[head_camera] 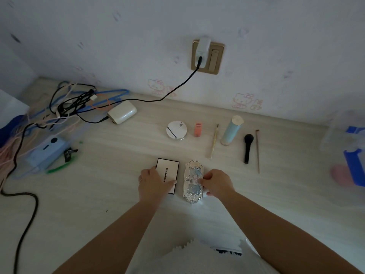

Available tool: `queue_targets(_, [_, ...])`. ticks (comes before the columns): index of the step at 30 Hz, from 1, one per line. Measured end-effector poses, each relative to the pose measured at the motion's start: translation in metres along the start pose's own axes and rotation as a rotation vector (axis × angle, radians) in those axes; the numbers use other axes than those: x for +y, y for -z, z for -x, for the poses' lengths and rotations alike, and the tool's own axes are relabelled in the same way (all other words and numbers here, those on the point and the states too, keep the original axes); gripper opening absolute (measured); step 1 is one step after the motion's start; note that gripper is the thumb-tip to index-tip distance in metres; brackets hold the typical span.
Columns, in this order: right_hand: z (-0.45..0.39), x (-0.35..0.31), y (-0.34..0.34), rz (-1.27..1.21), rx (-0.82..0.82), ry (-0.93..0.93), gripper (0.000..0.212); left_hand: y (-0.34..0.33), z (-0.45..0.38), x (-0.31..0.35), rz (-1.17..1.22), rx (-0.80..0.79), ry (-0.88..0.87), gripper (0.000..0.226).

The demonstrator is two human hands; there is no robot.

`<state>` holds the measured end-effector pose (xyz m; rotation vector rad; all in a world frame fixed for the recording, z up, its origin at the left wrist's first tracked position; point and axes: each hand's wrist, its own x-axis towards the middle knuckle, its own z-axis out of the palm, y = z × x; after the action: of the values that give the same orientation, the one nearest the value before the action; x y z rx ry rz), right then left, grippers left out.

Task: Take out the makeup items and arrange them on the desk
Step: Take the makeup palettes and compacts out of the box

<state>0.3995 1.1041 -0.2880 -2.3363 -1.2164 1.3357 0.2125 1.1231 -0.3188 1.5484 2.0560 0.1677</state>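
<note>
Tangled cables (67, 103) far left – white power bank (122, 115) beside them; charger (203, 48) plugged into wall socket (214, 60).

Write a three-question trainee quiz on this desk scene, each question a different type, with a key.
1. True or false: the left hand rests on the white Mooekiss palette.
2. Which item lies between the round sedell compact and the thin gold-handled brush?
A. black brush
B. pink lip tint
C. blue tube
3. Fill in: the right hand has its grip on the ornate silver-blue ______.

Key:
1. True
2. B, the pink lip tint
3. palette; it lies right of the Mooekiss palette, on the desk.
</note>
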Motion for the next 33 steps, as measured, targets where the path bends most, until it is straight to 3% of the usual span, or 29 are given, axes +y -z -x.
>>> queue_targets(8, [-0.003,0.006,0.000,-0.019,0.031,0.055,0.017,0.006,0.005,0.005,0.032,0.014,-0.008,0.074])
queue_targets(11, [0.006,0.009,0.009,-0.301,0.150,0.150,0.024,0.022,0.012,0.025,0.288,0.109,-0.128,0.056])
queue_targets(16, [0.025,0.018,0.047,-0.697,0.302,0.252,0.017,0.046,0.036,0.091,0.483,-0.024,-0.337,0.019])
queue_targets(25, [0.068,0.081,0.171,-0.900,0.561,0.389,0.021,0.023,0.092,0.234,0.586,-0.269,-0.652,0.016])
queue_targets(33, [0.104,0.192,0.304,-0.829,0.797,0.425,0.030,-0.046,0.153,0.359,0.547,-0.316,-0.816,0.018])
